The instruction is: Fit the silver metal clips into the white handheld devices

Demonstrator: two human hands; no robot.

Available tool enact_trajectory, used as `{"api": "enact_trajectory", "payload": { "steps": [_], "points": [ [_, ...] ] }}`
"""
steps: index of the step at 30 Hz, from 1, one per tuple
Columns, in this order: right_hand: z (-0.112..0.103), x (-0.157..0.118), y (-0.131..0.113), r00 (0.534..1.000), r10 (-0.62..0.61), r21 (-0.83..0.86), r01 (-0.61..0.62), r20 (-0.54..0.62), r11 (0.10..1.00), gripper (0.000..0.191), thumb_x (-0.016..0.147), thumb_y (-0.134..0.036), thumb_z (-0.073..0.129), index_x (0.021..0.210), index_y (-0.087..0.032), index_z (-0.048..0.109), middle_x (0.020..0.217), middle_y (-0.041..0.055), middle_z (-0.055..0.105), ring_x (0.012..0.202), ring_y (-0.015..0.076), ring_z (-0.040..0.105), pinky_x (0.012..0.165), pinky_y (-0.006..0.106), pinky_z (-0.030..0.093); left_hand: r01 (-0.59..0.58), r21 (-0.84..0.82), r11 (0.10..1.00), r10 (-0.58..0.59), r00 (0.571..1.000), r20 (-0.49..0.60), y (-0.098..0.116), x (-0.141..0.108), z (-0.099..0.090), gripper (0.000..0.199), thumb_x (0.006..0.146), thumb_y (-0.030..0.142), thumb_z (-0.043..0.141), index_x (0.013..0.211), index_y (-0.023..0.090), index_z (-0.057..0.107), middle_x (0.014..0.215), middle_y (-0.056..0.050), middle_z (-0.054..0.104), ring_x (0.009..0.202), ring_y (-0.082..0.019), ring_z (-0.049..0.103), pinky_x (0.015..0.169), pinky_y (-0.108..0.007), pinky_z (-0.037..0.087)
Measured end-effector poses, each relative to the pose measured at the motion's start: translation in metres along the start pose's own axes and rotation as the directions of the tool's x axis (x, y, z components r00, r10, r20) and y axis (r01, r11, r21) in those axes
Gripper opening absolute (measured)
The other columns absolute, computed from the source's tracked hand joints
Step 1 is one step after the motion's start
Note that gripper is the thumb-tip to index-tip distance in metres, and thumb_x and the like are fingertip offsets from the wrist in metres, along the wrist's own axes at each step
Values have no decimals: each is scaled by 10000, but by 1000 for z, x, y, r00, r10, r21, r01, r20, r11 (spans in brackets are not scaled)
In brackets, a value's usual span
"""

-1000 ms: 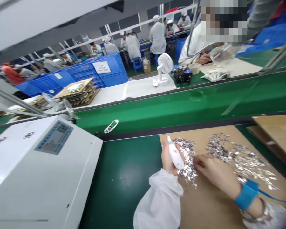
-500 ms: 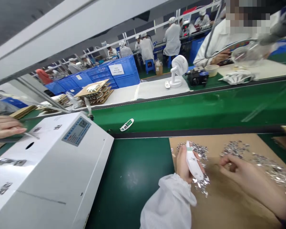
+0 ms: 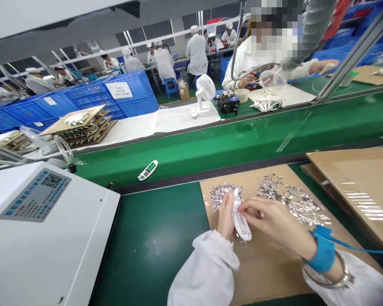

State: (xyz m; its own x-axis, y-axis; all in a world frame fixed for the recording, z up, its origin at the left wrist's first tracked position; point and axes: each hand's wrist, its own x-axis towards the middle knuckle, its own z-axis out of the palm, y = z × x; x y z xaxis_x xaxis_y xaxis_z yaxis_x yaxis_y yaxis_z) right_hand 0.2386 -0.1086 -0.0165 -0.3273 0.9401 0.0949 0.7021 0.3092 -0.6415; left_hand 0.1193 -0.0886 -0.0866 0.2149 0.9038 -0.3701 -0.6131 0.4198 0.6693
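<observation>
A slim white plastic housing (image 3: pixel 241 223), hollow along its length and tapering to a narrow tip, lies tilted in my left hand (image 3: pixel 226 216). My left fingers are wrapped round its left side. My right hand (image 3: pixel 268 212) is closed in a pinch, its fingertips at the housing's right edge near the tip. Whatever those fingertips hold, if anything, is too small to make out. Beneath both hands is a cardboard sheet (image 3: pixel 268 272). Small shiny metal pieces (image 3: pixel 221 193) are heaped behind my left hand, and more metal pieces (image 3: pixel 301 204) are spread out beyond my right.
At left stands a large white machine (image 3: pixel 51 246) with a label. A white shell with a green circuit board (image 3: pixel 148 170) rests on the green conveyor belt (image 3: pixel 185 148). Stacked cardboard (image 3: pixel 354 170) lies at right. Across the belt are a small fan (image 3: pixel 205 93) and a seated co-worker (image 3: pixel 242 72).
My right hand has moved left, from above the cardboard to the housing. The view has turned rightward, and another person's hand at the left edge has gone out of sight.
</observation>
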Motion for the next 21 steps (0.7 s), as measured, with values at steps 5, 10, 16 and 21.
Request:
{"api": "enact_trajectory", "payload": {
  "steps": [5, 10, 16, 21],
  "points": [
    [0, 0, 4, 1000, 7, -44, -7, -2, 999, 147, 870, -201, 504, 840, -255, 637, 833, -20, 662, 677, 139, 600, 604, 261, 442, 28, 12, 1000, -28, 999, 30, 1, -1, -1, 499, 754, 572, 612, 1043, 166, 578, 679, 16, 516, 534, -102, 487, 493, -218, 369],
    [1, 1, 3, 1000, -7, -67, 6, -15, 998, 146, 874, -201, 505, 848, -250, 640, 850, -18, 662, 659, 130, 597, 608, 252, 450, 67, 26, 997, -68, 997, 20, 2, -2, 0, 510, 754, 588, 600, 1057, 178, 573, 620, 35, 490, 462, -88, 452, 448, -212, 349],
    [7, 2, 0, 996, -82, -200, 73, -38, 977, 188, 906, -219, 488, 832, -249, 659, 873, -11, 644, 690, 138, 608, 569, 260, 416, 28, -62, 998, -28, 1000, 9, 2, -2, 2, 462, 749, 530, 643, 1012, 156, 572, 752, -14, 589, 624, -123, 582, 566, -218, 456],
    [-19, -6, -2, 963, 30, 149, 11, -267, 989, 105, 858, -311, 590, 846, -248, 673, 761, 9, 628, 615, 136, 571, 535, 260, 436, 180, -64, 982, -175, 982, 72, 1, -10, 13, 429, 822, 565, 494, 1010, 180, 514, 598, 22, 551, 333, -120, 484, 303, -222, 328]
  ]
}}
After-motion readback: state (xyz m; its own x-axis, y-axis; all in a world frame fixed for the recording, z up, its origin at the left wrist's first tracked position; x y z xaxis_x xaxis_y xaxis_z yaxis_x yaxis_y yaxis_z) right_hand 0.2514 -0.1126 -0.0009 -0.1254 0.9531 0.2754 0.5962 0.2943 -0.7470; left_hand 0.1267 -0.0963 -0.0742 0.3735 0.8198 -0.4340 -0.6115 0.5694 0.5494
